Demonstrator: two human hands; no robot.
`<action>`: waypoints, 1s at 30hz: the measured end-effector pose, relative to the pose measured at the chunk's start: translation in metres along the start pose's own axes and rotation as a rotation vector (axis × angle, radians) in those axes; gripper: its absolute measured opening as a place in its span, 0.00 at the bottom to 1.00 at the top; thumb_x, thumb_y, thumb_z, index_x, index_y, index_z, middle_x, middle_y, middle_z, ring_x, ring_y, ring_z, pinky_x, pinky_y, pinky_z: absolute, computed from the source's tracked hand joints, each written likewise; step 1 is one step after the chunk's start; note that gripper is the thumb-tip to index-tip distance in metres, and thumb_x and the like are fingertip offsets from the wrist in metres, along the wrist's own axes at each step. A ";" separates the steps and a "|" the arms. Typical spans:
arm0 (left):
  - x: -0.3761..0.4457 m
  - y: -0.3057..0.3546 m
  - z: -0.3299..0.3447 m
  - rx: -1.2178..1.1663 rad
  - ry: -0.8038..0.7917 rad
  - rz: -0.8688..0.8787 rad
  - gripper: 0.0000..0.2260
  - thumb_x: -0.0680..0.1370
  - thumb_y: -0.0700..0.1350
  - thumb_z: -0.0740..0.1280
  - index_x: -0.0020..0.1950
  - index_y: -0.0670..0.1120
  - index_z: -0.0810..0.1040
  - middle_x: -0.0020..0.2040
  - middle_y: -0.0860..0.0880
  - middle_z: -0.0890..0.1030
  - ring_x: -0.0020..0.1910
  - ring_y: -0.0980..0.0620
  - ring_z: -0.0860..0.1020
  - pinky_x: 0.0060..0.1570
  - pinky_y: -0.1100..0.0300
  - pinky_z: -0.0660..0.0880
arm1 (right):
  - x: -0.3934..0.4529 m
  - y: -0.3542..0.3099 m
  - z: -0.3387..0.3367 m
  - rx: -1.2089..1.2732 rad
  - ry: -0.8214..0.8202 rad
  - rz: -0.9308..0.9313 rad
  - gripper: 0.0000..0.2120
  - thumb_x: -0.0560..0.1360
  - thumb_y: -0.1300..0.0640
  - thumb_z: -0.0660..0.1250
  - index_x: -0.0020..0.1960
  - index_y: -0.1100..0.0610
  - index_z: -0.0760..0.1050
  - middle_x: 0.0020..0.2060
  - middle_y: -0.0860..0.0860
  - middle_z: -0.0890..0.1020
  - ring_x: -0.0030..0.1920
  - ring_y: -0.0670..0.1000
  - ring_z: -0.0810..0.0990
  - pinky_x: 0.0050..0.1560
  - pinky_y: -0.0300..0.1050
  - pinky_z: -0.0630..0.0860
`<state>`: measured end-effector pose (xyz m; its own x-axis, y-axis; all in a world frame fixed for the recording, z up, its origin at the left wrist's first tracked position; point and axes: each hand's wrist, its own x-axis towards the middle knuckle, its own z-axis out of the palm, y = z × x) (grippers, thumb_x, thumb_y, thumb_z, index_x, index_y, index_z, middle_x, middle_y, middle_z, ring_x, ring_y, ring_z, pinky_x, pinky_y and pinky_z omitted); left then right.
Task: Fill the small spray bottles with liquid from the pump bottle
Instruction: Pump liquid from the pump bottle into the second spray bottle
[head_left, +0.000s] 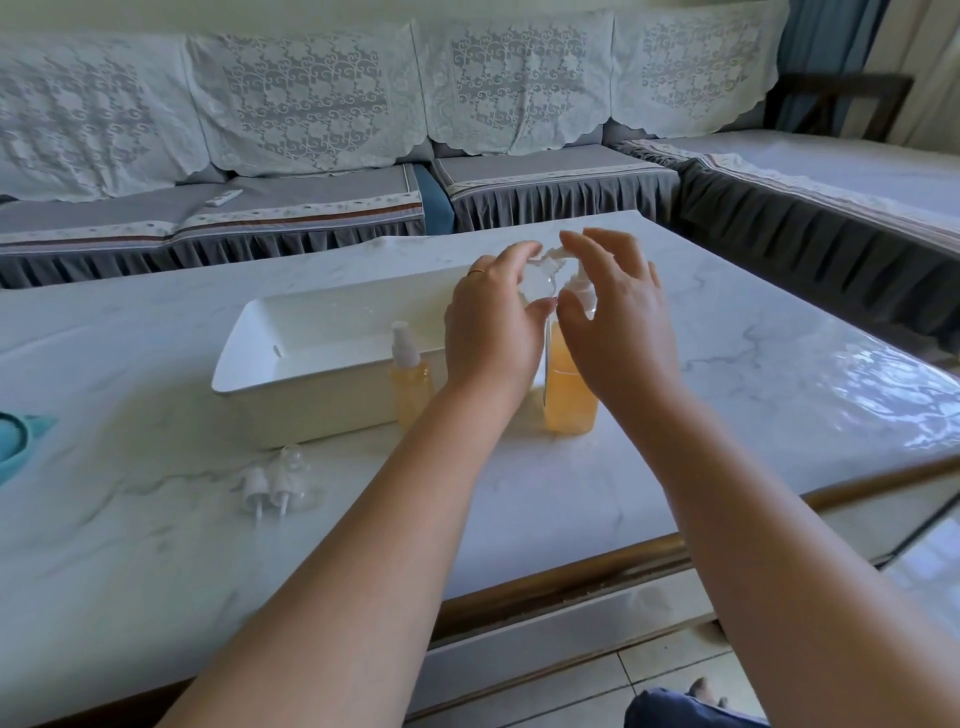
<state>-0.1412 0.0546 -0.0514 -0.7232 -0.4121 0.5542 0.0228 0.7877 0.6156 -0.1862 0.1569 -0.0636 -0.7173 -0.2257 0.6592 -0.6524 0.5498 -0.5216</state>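
The pump bottle (569, 395) stands on the marble table, half full of orange liquid, its white pump head (555, 255) pointing left. My right hand (615, 312) arches over the pump with straight fingers, the fingertips touching the head. My left hand (493, 322) grips a small clear bottle (537, 283) with its mouth up close under the pump's nozzle. A small spray bottle (410, 376) filled with orange liquid and capped with its white sprayer stands left of my left wrist.
A white rectangular tray (291, 358) sits behind the filled bottle. Loose white spray heads and clear caps (278, 480) lie near the table's front left. A teal object (15, 441) shows at the left edge. Sofas surround the table.
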 end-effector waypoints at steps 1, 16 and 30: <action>0.000 0.000 0.001 -0.008 0.006 -0.017 0.23 0.74 0.43 0.72 0.69 0.50 0.72 0.58 0.48 0.79 0.57 0.49 0.76 0.56 0.56 0.73 | -0.002 0.000 0.001 -0.018 -0.004 0.005 0.25 0.75 0.59 0.63 0.71 0.49 0.71 0.68 0.49 0.71 0.62 0.56 0.72 0.63 0.51 0.69; 0.002 0.004 -0.004 -0.080 -0.004 -0.114 0.19 0.74 0.44 0.73 0.64 0.49 0.75 0.57 0.49 0.80 0.58 0.49 0.77 0.57 0.51 0.74 | 0.011 -0.003 -0.002 0.528 -0.004 0.247 0.14 0.79 0.54 0.63 0.63 0.47 0.78 0.59 0.44 0.76 0.61 0.45 0.75 0.65 0.45 0.71; 0.004 -0.006 -0.003 -0.103 -0.060 -0.128 0.19 0.73 0.46 0.73 0.62 0.55 0.77 0.51 0.53 0.79 0.52 0.49 0.77 0.56 0.48 0.74 | 0.034 -0.002 0.009 0.786 -0.081 0.635 0.12 0.81 0.55 0.61 0.60 0.54 0.79 0.40 0.46 0.81 0.38 0.45 0.77 0.37 0.37 0.73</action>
<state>-0.1426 0.0467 -0.0517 -0.7645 -0.4755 0.4353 -0.0038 0.6786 0.7345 -0.2112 0.1413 -0.0450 -0.9830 -0.1455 0.1121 -0.0994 -0.0915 -0.9908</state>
